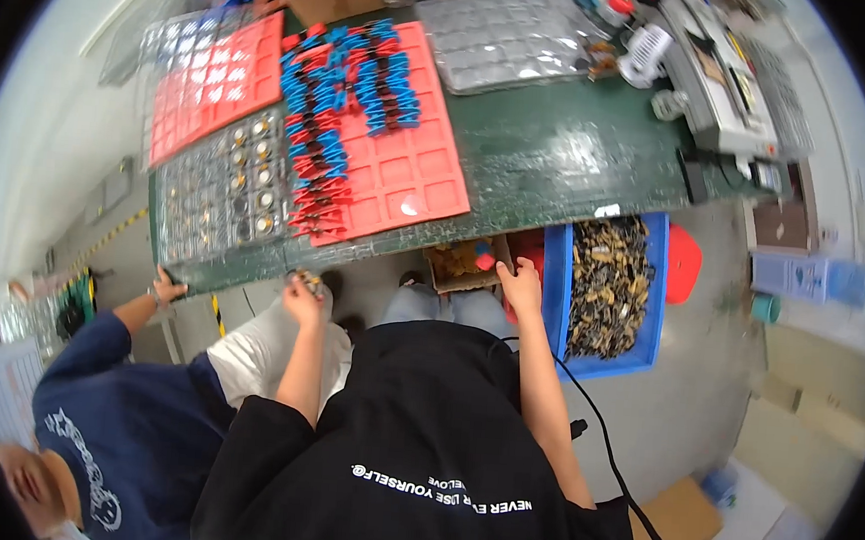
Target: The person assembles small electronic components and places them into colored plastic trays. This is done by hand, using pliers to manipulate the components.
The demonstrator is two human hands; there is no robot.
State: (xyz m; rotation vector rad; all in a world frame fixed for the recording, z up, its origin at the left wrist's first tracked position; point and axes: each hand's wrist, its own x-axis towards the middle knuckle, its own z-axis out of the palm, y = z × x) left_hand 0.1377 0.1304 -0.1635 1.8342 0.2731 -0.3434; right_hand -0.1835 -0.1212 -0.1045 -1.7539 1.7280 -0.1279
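Observation:
My left hand (302, 301) is closed around a small cluster of brown and silvery parts (308, 281), below the table's front edge; their kind is too small to make out. My right hand (520, 288) is at the right side of a small open cardboard box (440, 283), thumb and fingers closed on its rim. The box sits over my lap, just under the table edge. Inside it lie brownish-orange pieces (456, 262) and a small red and blue object (484, 257).
On the green table (531, 147) a red compartment tray (399, 172) holds rows of blue and red clips (386, 76). Clear plastic trays (223, 185) stand left. Right of my legs is a blue bin (650, 315) of black and tan pieces. A co-worker's hand (168, 287) touches the table edge.

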